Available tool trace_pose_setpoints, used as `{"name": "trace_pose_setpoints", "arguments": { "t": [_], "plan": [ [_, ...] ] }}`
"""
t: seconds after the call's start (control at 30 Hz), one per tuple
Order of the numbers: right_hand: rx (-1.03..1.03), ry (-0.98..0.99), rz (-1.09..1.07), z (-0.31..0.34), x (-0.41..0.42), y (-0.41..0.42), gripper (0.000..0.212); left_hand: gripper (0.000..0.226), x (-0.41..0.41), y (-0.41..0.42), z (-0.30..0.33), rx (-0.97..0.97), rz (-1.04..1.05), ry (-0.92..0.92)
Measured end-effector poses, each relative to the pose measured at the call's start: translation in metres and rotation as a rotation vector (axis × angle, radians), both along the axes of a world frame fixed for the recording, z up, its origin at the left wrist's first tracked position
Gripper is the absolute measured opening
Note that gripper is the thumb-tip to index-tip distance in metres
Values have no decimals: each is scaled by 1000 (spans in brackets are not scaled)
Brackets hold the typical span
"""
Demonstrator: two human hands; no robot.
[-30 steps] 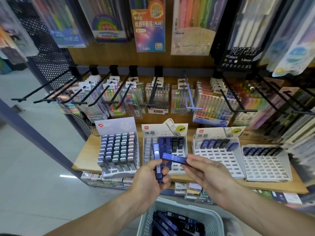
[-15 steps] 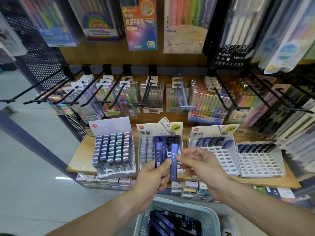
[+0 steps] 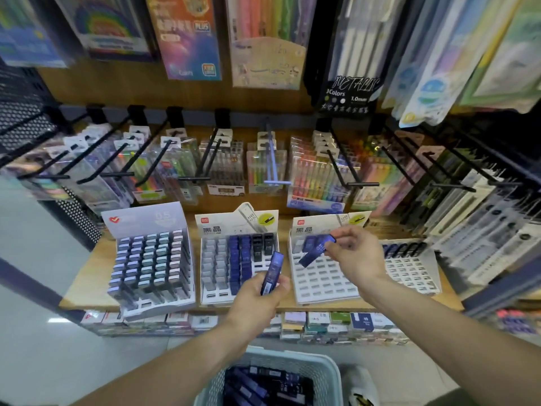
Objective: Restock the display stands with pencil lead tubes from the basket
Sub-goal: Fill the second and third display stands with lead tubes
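The wooden shelf (image 3: 87, 276) carries four white display stands side by side. The far-left stand (image 3: 152, 259) is nearly full. The second stand (image 3: 237, 259) has blue and dark tubes in its right columns and pale ones at left. The third stand (image 3: 322, 273) is mostly open slots, with tubes only in its top row. The fourth stand (image 3: 409, 268) likewise has a single filled top row.

The mesh basket (image 3: 330, 373) sits at the bottom of view, near my body, with a pile of dark blue lead tubes inside.

Step in hand, as I judge it: seat one tube in the third stand. My right hand (image 3: 354, 256) pinches a blue tube (image 3: 314, 252) between thumb and fingertips, tilted, over the stand's upper left slots. To do this well I should bring the tube parallel to the slot walls, lower end first, into the next open slot below the filled row, and release only once it has dropped in. If it goes in tilted, it could jam or nudge its neighbours.

My left hand (image 3: 257, 300) grips the spare tube (image 3: 272, 273), upright, in front of the second stand.

The tubes are slim, flat, rigid blue cases with pale print; the one in my right hand reads HB.
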State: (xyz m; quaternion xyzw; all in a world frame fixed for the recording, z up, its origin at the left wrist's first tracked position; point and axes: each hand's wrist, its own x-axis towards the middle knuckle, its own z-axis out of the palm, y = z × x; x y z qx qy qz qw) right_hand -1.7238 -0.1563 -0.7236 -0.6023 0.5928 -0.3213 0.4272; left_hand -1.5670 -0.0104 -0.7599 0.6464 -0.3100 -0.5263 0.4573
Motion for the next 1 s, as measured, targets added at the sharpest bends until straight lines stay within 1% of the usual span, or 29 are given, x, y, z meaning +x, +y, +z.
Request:
{"name": "trace_pose_setpoints", "arguments": {
  "t": [0.1, 0.17, 0.27, 0.37, 0.47, 0.53, 0.77, 1.0],
  "plan": [
    [-114, 193, 17, -11, -8, -15, 15, 10, -14, -15, -11, 14, -40, -96],
    [-164, 271, 62, -17, -9, -19, 15, 12, -21, -23, -23, 27, -62, -173],
    [-224, 308, 105, -25, -7, -24, 16, 23, -32, -34, -38, 45, -73, -365],
    [-272, 320, 145, -28, -2, -29, 20, 30, -39, -45, -48, 25, -3, -576],
    [-295, 354, 191, -34, -2, -32, 21, 44, -46, -51, -60, 7, -12, -789],
    [-307, 385, 212, -36, -3, -34, 21, 52, -52, -52, -65, -4, -34, -868],
    [-320, 411, 275, -40, 9, -31, 20, 58, -43, -53, -67, 28, -103, -934],
    [-374, 429, 310, -39, 21, -29, 19, 52, -30, -47, -61, 69, -136, -932]
  ]
}}
